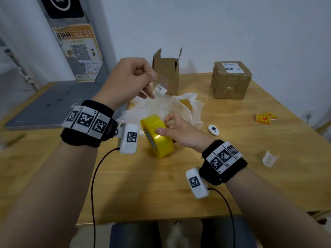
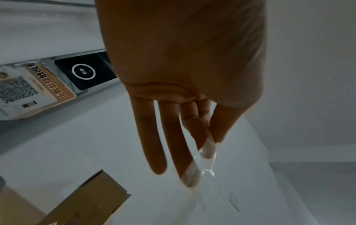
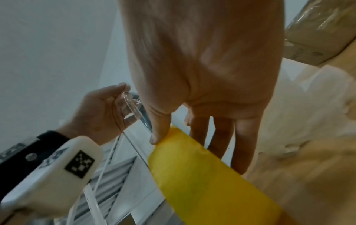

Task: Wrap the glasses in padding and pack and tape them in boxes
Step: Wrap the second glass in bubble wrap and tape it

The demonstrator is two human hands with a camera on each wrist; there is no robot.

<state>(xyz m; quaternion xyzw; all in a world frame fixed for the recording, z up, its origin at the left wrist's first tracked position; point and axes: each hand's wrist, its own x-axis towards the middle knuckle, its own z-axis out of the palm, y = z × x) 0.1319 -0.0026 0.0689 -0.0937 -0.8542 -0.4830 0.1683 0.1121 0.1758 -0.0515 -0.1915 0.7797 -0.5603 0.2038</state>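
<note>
Open box [image 1: 166,76], taped box [image 1: 231,80] behind padding [image 1: 172,106]; sticker [image 1: 266,118] right.

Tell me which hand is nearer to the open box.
Left. The left hand, holding a glass, is raised just before the open box; the right hand grips the tape roll, nearer the person.

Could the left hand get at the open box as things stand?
Probably yes, but not freely: the open box stands just beyond the left hand, nothing between, yet that hand pinches a tape strip.
</note>
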